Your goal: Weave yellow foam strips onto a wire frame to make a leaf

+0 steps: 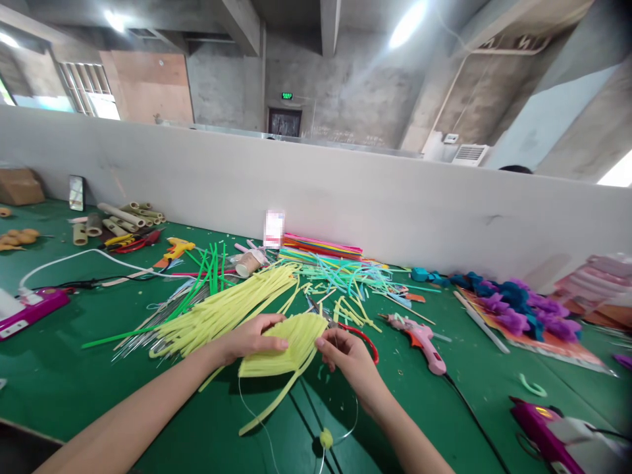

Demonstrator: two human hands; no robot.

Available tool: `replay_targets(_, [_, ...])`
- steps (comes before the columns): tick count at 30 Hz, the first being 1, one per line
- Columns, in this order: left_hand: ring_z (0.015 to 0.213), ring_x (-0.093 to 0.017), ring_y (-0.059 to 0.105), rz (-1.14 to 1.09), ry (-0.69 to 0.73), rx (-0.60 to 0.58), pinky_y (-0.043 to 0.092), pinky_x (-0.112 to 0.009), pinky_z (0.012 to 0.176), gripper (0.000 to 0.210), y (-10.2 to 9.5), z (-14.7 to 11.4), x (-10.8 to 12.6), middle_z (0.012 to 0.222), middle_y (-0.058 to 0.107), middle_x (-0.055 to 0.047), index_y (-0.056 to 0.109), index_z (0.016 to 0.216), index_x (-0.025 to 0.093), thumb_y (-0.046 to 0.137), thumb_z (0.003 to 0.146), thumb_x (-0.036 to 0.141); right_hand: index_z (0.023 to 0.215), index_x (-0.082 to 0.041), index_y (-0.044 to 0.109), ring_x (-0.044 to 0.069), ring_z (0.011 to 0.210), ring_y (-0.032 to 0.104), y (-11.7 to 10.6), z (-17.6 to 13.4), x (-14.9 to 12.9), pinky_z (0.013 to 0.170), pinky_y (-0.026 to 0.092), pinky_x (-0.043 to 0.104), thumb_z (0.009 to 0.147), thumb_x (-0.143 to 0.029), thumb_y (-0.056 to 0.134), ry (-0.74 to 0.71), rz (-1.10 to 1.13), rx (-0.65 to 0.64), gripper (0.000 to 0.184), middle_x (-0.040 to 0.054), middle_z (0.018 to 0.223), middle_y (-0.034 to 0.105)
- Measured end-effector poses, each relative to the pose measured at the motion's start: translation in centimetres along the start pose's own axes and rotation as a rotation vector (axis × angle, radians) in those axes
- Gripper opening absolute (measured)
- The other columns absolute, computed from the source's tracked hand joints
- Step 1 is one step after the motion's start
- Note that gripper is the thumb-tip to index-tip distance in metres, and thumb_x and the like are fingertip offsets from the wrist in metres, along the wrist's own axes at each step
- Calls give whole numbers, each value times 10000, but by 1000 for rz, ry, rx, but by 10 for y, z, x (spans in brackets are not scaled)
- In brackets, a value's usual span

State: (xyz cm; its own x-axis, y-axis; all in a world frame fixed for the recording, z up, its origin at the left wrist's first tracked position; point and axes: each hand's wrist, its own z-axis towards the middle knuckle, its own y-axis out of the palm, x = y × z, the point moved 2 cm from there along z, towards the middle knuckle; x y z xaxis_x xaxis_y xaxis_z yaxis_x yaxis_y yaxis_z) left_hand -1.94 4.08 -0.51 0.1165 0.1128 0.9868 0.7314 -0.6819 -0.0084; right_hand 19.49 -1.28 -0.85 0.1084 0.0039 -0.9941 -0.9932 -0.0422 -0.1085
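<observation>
A green tabletop (59,388) is carrying a long heap of yellow pipe cleaners (222,309). Just in front of it, a yellow fan of pipe cleaners (291,345) is lying between both hands. The left hand (249,339) is clamping its left edge, thumb on top; the right hand (345,355) is pinching its right corner. Keeping both grips firm should be stopping the strands from splaying.
</observation>
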Motion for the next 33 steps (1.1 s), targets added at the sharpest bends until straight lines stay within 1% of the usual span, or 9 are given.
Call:
replay_targets(2, [1055,-282,598,36,-8,-31,487,-336,831,629,2,-1,1,1159,644,-80,541,1237,200,751,680,405,775,-163,606,85,508,444,0,0,1,479,358,203,741,-498,695,6,23,2,348,-38,576,536])
replay_targets(6, [1181,-318,529,84,-50,58,452,-377,939,905,-1,-1,-2,1346,528,-134,426,1361,175,819,582,413,762,-171,585,84,524,446,0,1,2,488,368,200,742,-458,713,-6,107,-3,315,-45,570,521])
replay_targets(11, [1200,-343,517,76,-56,52,428,-413,974,995,0,-2,-2,1364,516,-147,397,1399,181,837,542,428,784,-169,565,70,517,440,0,0,5,501,370,201,755,-378,725,35,249,-57,264,-50,589,519])
replay_targets(15, [1164,-319,551,63,-50,12,456,-388,942,939,2,-3,1,1363,516,-149,405,1386,167,828,581,399,800,-165,562,77,567,497,0,-1,6,512,394,195,758,-325,726,85,364,-96,233,-29,670,555])
replay_targets(18, [1104,-298,591,65,-23,-46,486,-366,893,821,4,-3,2,1278,593,-122,471,1326,167,815,612,382,800,-163,564,91,621,537,1,-1,4,520,412,190,760,-326,728,93,391,-103,235,-19,707,566])
replay_targets(20, [1070,-287,609,68,-18,-76,501,-351,862,752,4,-2,2,1209,638,-96,509,1280,173,811,622,374,816,-170,564,89,626,540,0,-1,3,524,418,186,755,-338,739,79,380,-93,250,-26,700,564])
replay_targets(24, [1027,-269,626,72,-56,-86,518,-320,807,693,6,-3,2,1143,670,-68,551,1229,183,812,618,381,870,-189,567,89,633,548,1,-1,1,537,438,186,732,-356,767,40,361,-78,294,-34,702,578])
replay_targets(30, [941,-240,646,112,-95,-97,520,-280,747,597,9,-3,1,1039,701,-45,638,1111,180,831,584,386,850,-184,581,104,712,587,3,-3,-1,690,515,240,735,-367,765,9,307,-98,284,-12,764,638])
replay_targets(33, [926,-228,646,87,-83,-108,517,-267,738,591,12,-1,-1,1026,705,-37,644,1108,188,834,581,375,849,-187,574,112,688,603,3,-1,1,628,521,230,737,-396,754,3,253,-94,298,-14,736,644])
